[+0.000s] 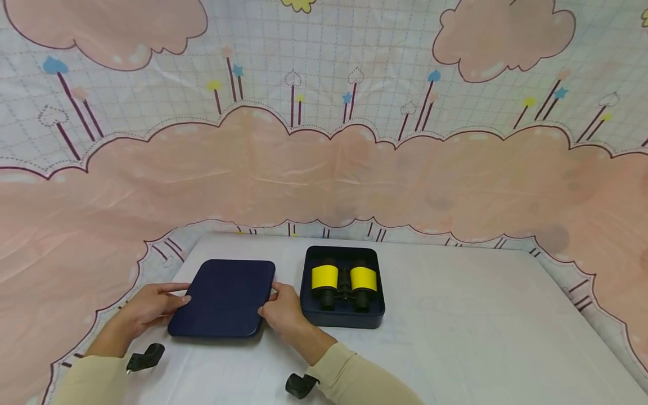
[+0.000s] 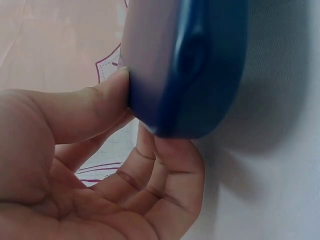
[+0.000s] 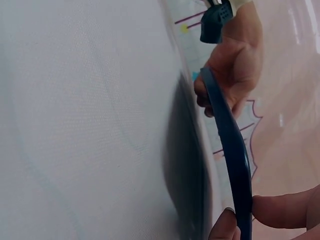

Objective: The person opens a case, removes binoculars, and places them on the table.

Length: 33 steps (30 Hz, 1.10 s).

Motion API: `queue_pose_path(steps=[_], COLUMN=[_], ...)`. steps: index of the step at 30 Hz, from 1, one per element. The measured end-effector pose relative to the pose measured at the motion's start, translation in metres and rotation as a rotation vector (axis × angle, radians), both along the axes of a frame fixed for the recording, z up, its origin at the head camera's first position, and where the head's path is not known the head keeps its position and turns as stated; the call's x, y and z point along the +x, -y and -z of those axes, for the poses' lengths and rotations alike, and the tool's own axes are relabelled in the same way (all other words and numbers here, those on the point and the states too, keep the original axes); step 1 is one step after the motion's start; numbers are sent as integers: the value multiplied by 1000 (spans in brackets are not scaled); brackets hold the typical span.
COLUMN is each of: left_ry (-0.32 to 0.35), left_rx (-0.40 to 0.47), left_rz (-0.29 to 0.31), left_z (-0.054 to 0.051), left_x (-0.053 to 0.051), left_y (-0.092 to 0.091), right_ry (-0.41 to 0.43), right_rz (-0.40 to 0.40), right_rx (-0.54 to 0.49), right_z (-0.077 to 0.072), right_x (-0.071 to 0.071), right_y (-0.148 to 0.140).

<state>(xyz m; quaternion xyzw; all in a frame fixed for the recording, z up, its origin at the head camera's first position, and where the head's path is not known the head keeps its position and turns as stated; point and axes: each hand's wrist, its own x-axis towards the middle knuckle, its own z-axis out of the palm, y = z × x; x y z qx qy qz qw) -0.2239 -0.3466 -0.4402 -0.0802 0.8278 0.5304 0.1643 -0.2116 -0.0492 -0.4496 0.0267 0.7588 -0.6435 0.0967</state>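
A flat dark blue box lid [image 1: 223,298] is held between both hands, raised a little above the white table, its shadow below it in the right wrist view. At its left edge the left hand [image 1: 147,311] grips it, thumb on top and curled fingers underneath. The right hand [image 1: 288,312] pinches the lid's right edge between thumb and fingers. Just right of that hand stands an open dark blue box [image 1: 344,320]. Inside lie black binoculars [image 1: 344,284] with yellow bands round both barrels. In the left wrist view the lid's rounded corner [image 2: 185,90] is close up.
The white-covered table [image 1: 471,326] stretches off to the right of the box. Behind and beside it hangs a cloth printed with pink clouds [image 1: 324,180]. A black wrist camera [image 1: 147,357] sits at the left wrist, another black camera [image 1: 301,386] at the right.
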Motion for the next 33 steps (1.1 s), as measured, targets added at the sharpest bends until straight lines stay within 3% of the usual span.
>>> queue_pose_path(steps=[27, 33], left_ry=[14, -7], left_rx=[-158, -217], left_rz=[-40, -40], left_z=[0, -2], left_x=[-4, -6], left_y=[-14, -13], right_ry=[-46, -90], right_rz=[7, -29], right_rx=[131, 228], right_z=[13, 14], right_x=[-5, -7], right_y=[4, 6])
